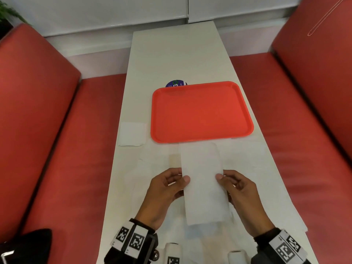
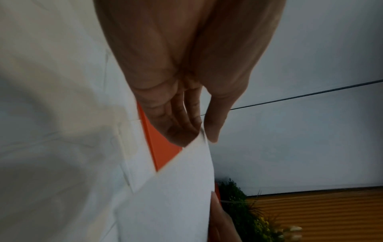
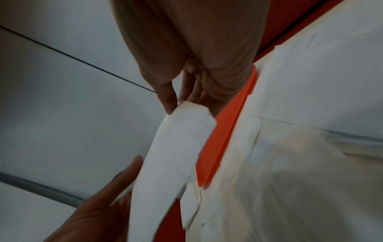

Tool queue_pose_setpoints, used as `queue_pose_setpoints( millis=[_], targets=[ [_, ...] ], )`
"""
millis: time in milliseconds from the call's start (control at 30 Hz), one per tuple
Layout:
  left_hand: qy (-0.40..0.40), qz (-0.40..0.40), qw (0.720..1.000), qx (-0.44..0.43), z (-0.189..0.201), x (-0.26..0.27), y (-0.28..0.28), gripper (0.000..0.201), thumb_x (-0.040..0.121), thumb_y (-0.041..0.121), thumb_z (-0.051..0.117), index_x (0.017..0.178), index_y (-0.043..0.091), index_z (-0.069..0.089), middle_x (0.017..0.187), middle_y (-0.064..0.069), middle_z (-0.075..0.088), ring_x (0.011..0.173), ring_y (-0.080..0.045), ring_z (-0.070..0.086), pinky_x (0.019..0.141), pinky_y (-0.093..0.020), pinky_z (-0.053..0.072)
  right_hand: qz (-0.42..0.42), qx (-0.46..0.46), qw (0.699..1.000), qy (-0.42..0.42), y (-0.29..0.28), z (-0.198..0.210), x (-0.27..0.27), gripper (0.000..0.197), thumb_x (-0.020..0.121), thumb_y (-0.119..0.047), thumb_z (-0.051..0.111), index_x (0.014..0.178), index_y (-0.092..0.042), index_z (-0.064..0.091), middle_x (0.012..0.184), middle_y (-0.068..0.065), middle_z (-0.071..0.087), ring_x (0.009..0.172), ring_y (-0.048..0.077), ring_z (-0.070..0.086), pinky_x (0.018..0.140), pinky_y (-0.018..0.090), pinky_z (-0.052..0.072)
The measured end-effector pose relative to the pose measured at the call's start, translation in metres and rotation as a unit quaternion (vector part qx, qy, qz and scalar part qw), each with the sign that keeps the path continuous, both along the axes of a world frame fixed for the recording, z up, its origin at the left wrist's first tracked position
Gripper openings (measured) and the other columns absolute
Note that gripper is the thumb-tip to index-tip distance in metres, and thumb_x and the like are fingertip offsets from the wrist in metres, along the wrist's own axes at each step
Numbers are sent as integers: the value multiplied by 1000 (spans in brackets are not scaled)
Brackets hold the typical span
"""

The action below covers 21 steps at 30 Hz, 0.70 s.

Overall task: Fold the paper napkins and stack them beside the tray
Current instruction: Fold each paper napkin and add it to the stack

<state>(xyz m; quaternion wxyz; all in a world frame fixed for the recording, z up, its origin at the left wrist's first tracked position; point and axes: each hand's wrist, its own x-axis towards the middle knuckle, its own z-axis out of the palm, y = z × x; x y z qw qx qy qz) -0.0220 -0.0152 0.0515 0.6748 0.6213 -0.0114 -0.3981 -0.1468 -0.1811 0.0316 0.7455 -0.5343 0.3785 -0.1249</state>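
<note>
The tray (image 1: 202,111) hides most of a round blue sticker (image 1: 175,83) (its print too small to read), the held napkin (image 1: 202,183) covers both hands' fingers beneath it, and both wrist views are motion-blurred.

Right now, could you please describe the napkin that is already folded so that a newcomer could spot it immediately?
Find the orange tray on the long white table. Just off its near left corner lies the folded napkin, a small white square flat on the table. Unlike the long napkin between the hands, nothing touches it.
</note>
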Motion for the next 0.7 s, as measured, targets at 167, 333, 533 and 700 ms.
queue_pose_setpoints(
  millis=[167, 333, 533, 700],
  targets=[
    [-68, 7, 998, 14, 5, 5, 4, 19, 83, 6, 77, 99, 17, 79, 90, -9, 76, 81, -15, 71, 69, -24, 56, 5, -7, 1000, -23, 0, 4, 1, 20, 89, -19, 70, 107, -11, 74, 103, 22, 71, 91, 34, 71, 79, 42, 60],
    [-111, -13, 993, -36, 10, 10, 9, 16, 88, -2, 69, 95, 10, 77, 94, -10, 73, 86, -21, 70, 73, -32, 59, 32, -27, 996, -78, 0, 13, 2, 17, 94, -5, 61, 103, -5, 75, 87, 6, 74, 60, 6, 62, 56, 14, 48],
    [-200, -49, 978, 8, 10, 17, 16, 55, 88, -24, 45, 64, 17, 73, 98, -1, 66, 85, -12, 65, 71, -21, 53, 60, 19, 995, -73, 2, 15, 8, 45, 101, 0, 38, 85, -9, 78, 95, 12, 72, 73, 21, 61, 61, 21, 50],
    [-201, -46, 978, 15, 8, 17, 14, 42, 97, -12, 46, 78, 16, 71, 102, 0, 65, 95, -18, 66, 75, -28, 56, 50, -46, 996, -63, 11, 19, 16, 9, 84, -13, 74, 91, -9, 75, 101, 0, 75, 76, 21, 73, 65, 26, 58]
  ],
)
